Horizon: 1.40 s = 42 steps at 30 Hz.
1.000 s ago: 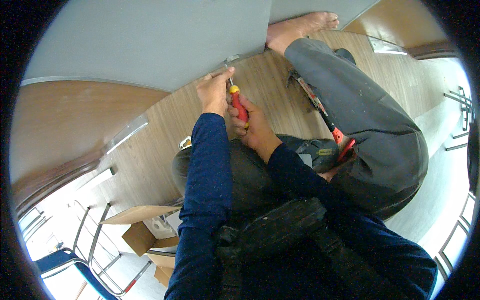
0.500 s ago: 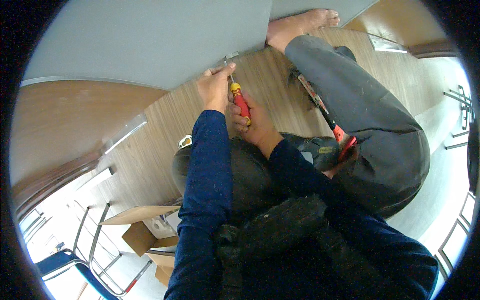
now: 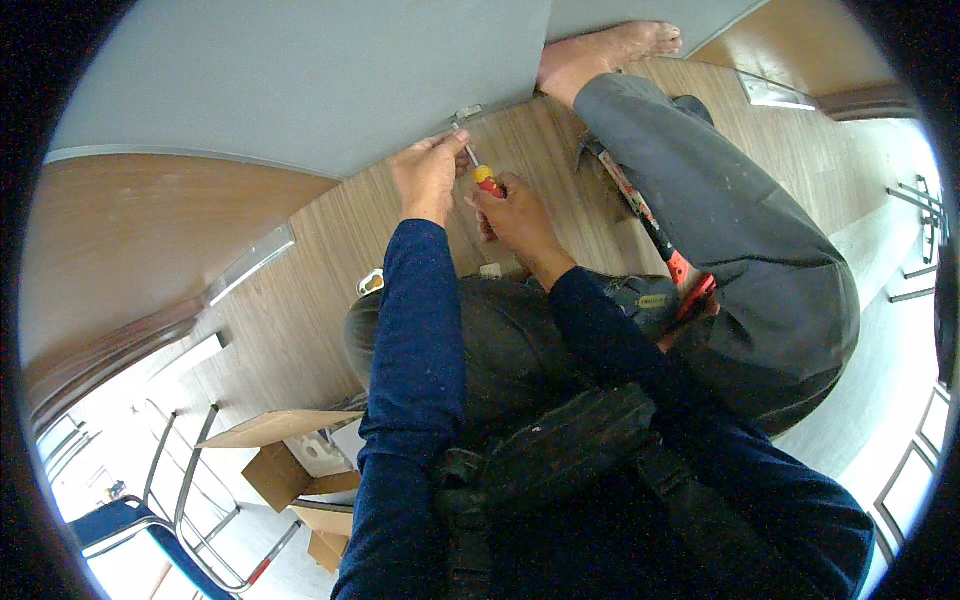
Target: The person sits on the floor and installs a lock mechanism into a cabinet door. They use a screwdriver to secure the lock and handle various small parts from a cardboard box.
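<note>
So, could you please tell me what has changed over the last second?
Hardly anything: the right hand keeps its grip on the red-and-yellow screwdriver, tip at the metal bracket on the grey panel, and the left hand still steadies the shaft. Legs and floor unchanged.

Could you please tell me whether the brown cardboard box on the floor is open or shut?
Open: the brown cardboard box has flaps spread, showing white contents inside.

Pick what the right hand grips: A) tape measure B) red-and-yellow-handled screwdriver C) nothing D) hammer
B: the right hand wraps the red-and-yellow handle of the screwdriver, its shaft pointing at the metal bracket on the grey panel, where the left hand steadies it.
</note>
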Motion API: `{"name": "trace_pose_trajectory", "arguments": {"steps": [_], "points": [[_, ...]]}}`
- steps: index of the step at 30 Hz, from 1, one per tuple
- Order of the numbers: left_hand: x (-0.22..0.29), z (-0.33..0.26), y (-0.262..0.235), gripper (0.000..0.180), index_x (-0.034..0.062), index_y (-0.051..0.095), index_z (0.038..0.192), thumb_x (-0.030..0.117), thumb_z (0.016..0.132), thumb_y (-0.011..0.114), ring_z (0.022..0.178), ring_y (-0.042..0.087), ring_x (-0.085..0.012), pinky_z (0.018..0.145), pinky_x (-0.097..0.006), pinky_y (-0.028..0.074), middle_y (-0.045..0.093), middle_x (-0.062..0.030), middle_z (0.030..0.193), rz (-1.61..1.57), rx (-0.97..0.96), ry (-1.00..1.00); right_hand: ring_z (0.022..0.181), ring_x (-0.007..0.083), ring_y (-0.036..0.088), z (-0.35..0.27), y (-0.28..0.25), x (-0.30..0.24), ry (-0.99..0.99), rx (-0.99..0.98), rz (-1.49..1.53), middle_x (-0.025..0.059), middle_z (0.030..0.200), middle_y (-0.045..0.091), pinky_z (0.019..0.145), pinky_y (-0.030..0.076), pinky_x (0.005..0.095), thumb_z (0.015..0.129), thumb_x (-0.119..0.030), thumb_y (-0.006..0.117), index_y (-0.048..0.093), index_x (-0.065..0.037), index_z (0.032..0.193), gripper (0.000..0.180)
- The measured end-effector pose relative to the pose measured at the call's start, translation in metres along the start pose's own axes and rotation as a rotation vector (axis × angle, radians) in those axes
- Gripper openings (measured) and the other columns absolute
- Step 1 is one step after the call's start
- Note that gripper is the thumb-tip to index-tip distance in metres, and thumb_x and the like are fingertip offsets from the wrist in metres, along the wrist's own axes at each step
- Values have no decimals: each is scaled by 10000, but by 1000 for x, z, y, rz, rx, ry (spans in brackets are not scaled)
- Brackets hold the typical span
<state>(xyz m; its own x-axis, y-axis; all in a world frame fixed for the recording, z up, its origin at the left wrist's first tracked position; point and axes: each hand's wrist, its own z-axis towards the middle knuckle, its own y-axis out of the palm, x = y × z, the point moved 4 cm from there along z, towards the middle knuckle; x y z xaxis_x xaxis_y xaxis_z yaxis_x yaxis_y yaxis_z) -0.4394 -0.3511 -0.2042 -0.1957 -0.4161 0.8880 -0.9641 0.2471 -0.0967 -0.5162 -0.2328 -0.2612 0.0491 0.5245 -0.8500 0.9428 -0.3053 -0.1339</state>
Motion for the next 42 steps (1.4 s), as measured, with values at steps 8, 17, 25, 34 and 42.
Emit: {"name": "trace_pose_trajectory", "arguments": {"steps": [8,17,25,34,42], "points": [[-4,0,-12,208,-35,678,860,164,811,705,690,613,-144,620,-277,492,682,-76,806,19,29,-5,934,238,646,-49,-1,-16,257,-606,718,131,965,666,824,524,365,922,-364,550,589,3,1107,413],[-11,3,-13,174,-60,673,948,76,843,647,687,622,-147,602,-278,495,682,-101,815,-114,-3,-27,833,220,664,-43,-1,-41,10,-30,-269,138,966,672,697,530,317,839,-416,645,604,24,1037,484],[-30,12,-6,222,23,651,968,227,912,585,771,624,-164,696,-299,489,667,-56,880,-259,-174,-121,823,223,647,-45,-14,-36,107,-397,365,144,940,665,697,503,305,794,-452,679,599,36,1044,554],[-18,10,-13,286,-47,700,909,203,773,728,620,545,-115,566,-258,425,636,-56,721,198,-95,51,803,232,659,-23,-10,-26,91,-96,-136,162,917,682,696,503,361,751,-447,718,612,52,1042,587],[-17,3,-11,225,-62,687,914,114,778,718,595,518,-104,537,-244,416,624,-53,697,-14,-85,-35,760,191,645,-39,-9,-43,65,-176,-125,125,894,668,680,505,314,847,-377,643,594,23,1053,452]]}}
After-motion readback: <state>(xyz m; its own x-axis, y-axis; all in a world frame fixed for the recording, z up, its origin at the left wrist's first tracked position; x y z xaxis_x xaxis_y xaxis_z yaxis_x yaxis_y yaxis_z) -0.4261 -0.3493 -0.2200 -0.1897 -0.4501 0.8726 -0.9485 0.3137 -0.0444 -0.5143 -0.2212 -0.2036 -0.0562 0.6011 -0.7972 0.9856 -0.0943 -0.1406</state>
